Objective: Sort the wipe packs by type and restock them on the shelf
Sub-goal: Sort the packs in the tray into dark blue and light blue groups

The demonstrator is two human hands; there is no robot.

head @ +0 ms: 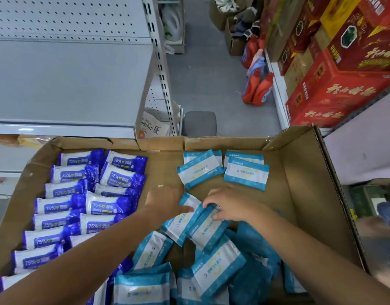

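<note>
Roughly mid-sort, zero restock. Far left: shelf [68,84], no wipe packs on it yet. Below, left half of cardboard box [20,201]: dark-blue 75% packs [79,205] laid in two overlapping rows, looks mostly finished. Centre: left hand [165,200] flat, fingers straight, touching the far end of a light-blue pack [180,225], not gripping. Just beside: right hand [230,205], fingers curled over the far end of the neighbouring pack [206,232], clamped on it. Both packs side by side, tilted, lying at the far edge of the loose pile [216,267]. Probably squaring the two up for a next stack. Far side, centre-right: two small light-blue stacks [200,170], neat-ish, well apart from the dark-blue rows. Near side: loose pile, jumbled, mostly light-blue, plus a few dark-blue ones poking out at its left edge, so separation not complete. Left to do, by my read: clear the loose pile into stacks, pull the stray dark-blue ones across, then move everything up to the shelf. Call it under half overall.
</note>
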